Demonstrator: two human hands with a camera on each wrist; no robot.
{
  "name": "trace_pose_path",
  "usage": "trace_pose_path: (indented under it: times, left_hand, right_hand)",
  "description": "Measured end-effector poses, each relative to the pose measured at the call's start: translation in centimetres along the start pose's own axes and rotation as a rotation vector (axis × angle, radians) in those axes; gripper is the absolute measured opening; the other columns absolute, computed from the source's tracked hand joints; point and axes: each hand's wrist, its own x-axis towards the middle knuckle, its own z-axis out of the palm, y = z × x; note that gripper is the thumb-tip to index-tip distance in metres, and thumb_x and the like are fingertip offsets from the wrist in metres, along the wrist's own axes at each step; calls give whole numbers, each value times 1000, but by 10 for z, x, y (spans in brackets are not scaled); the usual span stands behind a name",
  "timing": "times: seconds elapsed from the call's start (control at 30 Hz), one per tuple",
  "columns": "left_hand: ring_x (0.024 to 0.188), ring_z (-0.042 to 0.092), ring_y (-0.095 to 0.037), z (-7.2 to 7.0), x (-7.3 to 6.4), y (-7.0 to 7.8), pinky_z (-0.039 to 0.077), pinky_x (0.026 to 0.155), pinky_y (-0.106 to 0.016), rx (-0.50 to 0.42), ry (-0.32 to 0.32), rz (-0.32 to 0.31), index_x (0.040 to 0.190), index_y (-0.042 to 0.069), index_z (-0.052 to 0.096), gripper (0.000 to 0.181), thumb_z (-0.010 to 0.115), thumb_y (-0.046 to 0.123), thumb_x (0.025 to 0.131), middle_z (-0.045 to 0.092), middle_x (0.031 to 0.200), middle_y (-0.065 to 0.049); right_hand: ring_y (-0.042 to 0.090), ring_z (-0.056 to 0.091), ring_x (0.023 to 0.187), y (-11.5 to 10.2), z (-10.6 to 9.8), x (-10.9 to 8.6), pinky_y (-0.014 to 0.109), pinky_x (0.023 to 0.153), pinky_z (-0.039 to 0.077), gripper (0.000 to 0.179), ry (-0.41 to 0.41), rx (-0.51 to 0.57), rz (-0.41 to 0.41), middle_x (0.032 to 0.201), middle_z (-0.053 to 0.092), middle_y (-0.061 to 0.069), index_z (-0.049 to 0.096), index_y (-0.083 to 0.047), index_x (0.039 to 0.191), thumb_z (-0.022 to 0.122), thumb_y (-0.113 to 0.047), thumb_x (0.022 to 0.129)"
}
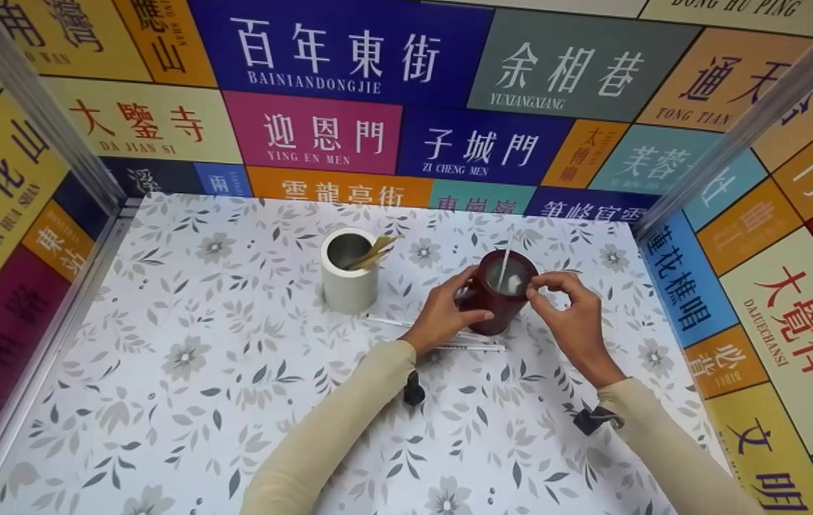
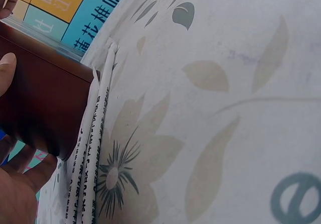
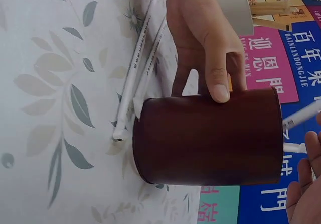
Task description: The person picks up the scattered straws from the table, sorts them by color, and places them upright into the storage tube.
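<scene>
My left hand (image 1: 445, 307) grips the side of a dark red cylindrical cup (image 3: 210, 138), which stands tilted slightly on the table. Its thumb lies along the near side, the other fingers around the far side. A slim white wrapped straw (image 1: 506, 261) pokes up out of the cup, and another white piece (image 1: 513, 282) shows inside it. At the cup's right rim is my right hand (image 1: 570, 311), thumb and forefinger brought close together; I cannot tell whether they pinch anything. Beside the cup's base lie white wrapped straws (image 2: 90, 158) with black print.
A white cylindrical holder (image 1: 350, 290) with tan flat sticks (image 1: 377, 250) leaning out stands to the left of the cup. A floral cloth (image 1: 184, 400) covers the table. Colourful sign-printed panels (image 1: 334, 50) close off the back and both sides.
</scene>
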Motion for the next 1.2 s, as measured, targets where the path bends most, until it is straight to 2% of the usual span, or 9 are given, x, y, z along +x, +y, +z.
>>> trace_pose_path:
  times: [0.13, 0.37, 0.47, 0.63, 0.83, 1.0, 1.1, 1.2]
  left_hand:
    - [144, 57, -14, 0, -1, 0, 51, 118, -30, 7, -4, -10, 170, 21, 45, 89, 91, 26, 94, 59, 161, 0]
    - [143, 58, -13, 0, 0, -1, 50, 119, -29, 22, 3, -1, 169, 19, 46, 88, 91, 25, 94, 59, 161, 1]
    - [143, 58, -15, 0, 0, -1, 50, 119, -30, 29, 5, 1, 169, 17, 46, 89, 92, 25, 94, 59, 161, -2]
    - [144, 58, -17, 0, 0, 0, 50, 119, -31, 51, 12, 12, 169, 14, 46, 90, 93, 24, 93, 60, 160, -6]
    - [143, 58, -15, 0, -1, -1, 50, 119, -30, 69, 17, 8, 169, 16, 46, 91, 94, 26, 92, 62, 158, -6]
    - [144, 58, -14, -1, -1, -1, 49, 119, -28, 64, 18, 8, 169, 14, 46, 91, 94, 25, 92, 63, 157, -7]
    - [143, 58, -15, 0, 0, -1, 50, 119, -31, 64, 16, 27, 168, 12, 47, 90, 94, 23, 92, 63, 156, -9]
    - [142, 59, -15, -1, 1, -1, 51, 119, -32, 76, 21, 35, 167, 12, 48, 90, 94, 23, 91, 64, 156, -9]
  right_hand:
    - [22, 67, 101, -1, 4, -13, 27, 96, 50, 19, -11, 1, -1, 103, 73, 31, 75, 15, 110, 77, 18, 91]
    - [28, 65, 103, 3, 11, -31, 27, 96, 50, 21, -45, 5, -90, 104, 73, 28, 77, 13, 106, 78, 21, 87]
    - [30, 66, 102, 7, 16, -40, 28, 94, 51, 23, -74, 24, -102, 104, 74, 27, 78, 10, 106, 79, 22, 86]
    - [30, 68, 100, 17, 28, -57, 29, 93, 54, 24, -144, 54, -41, 105, 75, 26, 80, 7, 108, 81, 20, 87]
    - [33, 69, 102, 32, 48, -72, 23, 95, 55, 24, -234, 58, 27, 107, 77, 25, 80, 9, 108, 83, 17, 86]
    - [43, 68, 106, 47, 63, -78, 23, 97, 53, 22, -290, 65, 9, 106, 77, 26, 79, 11, 106, 83, 18, 85]
    - [42, 69, 107, 69, 70, -82, 18, 100, 51, 24, -321, 52, -43, 107, 79, 19, 81, 5, 107, 86, 14, 86]
    - [35, 69, 111, 90, 74, -87, 15, 106, 47, 25, -358, 3, -93, 111, 79, 8, 83, -3, 109, 89, 7, 87]
